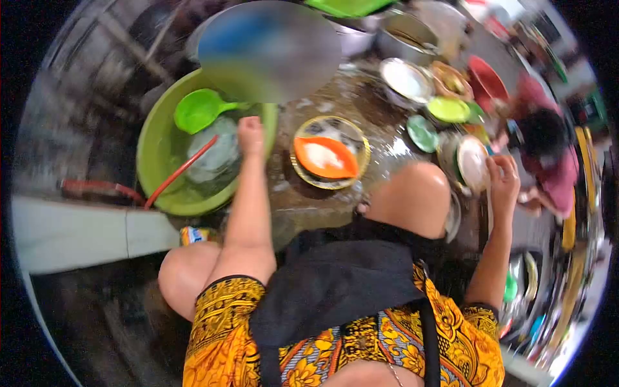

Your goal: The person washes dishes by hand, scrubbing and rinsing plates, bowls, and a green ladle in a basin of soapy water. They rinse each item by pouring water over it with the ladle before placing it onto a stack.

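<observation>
Green basin (146,151) before us, we had our left hand (251,134) near a dipper (195,111), our right hand (503,177) beside a white dish (472,162); whether curled fingers gripped anything, we couldn't tell.

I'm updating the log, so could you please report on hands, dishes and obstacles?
Left hand over green tub, near green dipper. Right hand by white dish, grip unclear. Orange dish on yellow-rimmed plate. Red hose over tub's rim, possible snag.
</observation>
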